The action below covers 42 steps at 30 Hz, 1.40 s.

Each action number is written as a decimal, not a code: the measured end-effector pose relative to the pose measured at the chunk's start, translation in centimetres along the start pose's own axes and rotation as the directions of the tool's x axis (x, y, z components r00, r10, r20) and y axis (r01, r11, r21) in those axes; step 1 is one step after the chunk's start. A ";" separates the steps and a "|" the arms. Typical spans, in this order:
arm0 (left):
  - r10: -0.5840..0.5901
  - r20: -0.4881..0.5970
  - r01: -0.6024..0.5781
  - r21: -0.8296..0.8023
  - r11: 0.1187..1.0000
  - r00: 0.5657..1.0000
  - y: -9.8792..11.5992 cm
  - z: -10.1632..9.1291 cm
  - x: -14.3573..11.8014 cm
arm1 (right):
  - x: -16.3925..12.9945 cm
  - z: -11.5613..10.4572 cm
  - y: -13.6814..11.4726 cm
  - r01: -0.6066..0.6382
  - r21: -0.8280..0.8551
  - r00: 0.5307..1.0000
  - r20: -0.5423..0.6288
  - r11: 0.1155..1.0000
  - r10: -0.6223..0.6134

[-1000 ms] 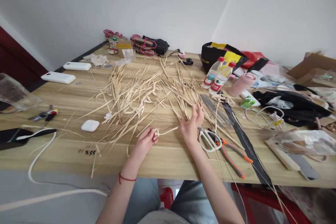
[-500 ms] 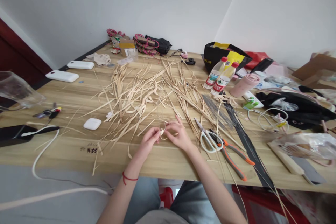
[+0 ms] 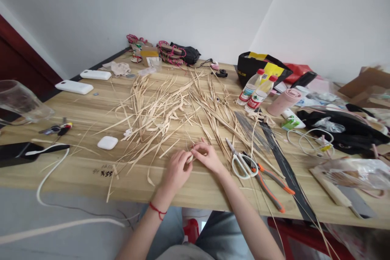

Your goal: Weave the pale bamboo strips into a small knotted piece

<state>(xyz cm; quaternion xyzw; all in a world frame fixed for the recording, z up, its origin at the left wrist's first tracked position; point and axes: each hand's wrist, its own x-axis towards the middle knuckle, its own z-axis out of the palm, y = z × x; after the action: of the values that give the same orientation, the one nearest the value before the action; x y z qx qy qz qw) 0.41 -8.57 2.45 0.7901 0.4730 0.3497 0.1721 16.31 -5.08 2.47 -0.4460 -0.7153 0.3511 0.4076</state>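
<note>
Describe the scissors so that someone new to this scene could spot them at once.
On the wooden table, look just right of the person's right hand, at the edge of the straw pile. The scissors lie there, with white handles, unlike the orange-handled pliers beside them.

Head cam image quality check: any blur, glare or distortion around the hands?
Head view: even, soft light, no glare, only faint shadows under the left hand and right hand; both look sharp, as does the straw strip pinched between them. Wide-angle bending curves the table edge; the cardboard box at far right is smeared.
</note>
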 end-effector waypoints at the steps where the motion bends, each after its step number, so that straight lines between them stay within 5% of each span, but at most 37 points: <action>1: 0.011 0.004 -0.011 -0.004 1.000 1.000 0.2 0.0 0.0 | 0.0 -0.2 0.1 -0.001 0.022 1.000 0.012 1.000 0.001; 9: -0.003 0.068 0.015 -0.179 0.984 0.998 0.7 -0.8 -0.1 | -0.1 -1.1 -0.3 -0.009 0.056 0.998 0.058 0.998 0.006; 15: -0.192 0.006 0.180 -0.371 0.911 0.981 -0.4 0.6 -0.4 | -0.2 -0.4 0.1 0.063 0.014 0.996 0.055 0.998 -0.064; 27: -0.131 -0.142 0.108 -0.156 0.982 0.981 -0.6 0.5 0.4 | -0.5 0.0 -0.7 0.194 -0.261 0.981 0.066 0.946 -0.183; 36: -0.194 -0.137 0.152 -0.269 0.951 0.971 -1.0 0.9 0.5 | -0.3 -1.8 -0.9 0.243 -0.411 0.970 0.111 0.878 -0.217; 39: -0.222 -0.137 0.172 -0.304 0.937 0.965 -1.3 1.0 0.4 | -0.3 -1.8 -0.4 0.228 -0.477 0.972 0.058 0.849 -0.228; 42: -0.231 -0.121 0.181 -0.325 0.928 0.965 -1.3 1.1 0.4 | -0.3 -1.6 0.1 0.122 -0.533 0.966 -0.131 0.837 -0.224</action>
<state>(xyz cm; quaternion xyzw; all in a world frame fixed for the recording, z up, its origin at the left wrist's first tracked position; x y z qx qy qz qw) 0.50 -7.54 1.10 0.6688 0.5047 0.4610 0.2923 17.88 -5.12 2.93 -0.5040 -0.7792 0.0623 0.3672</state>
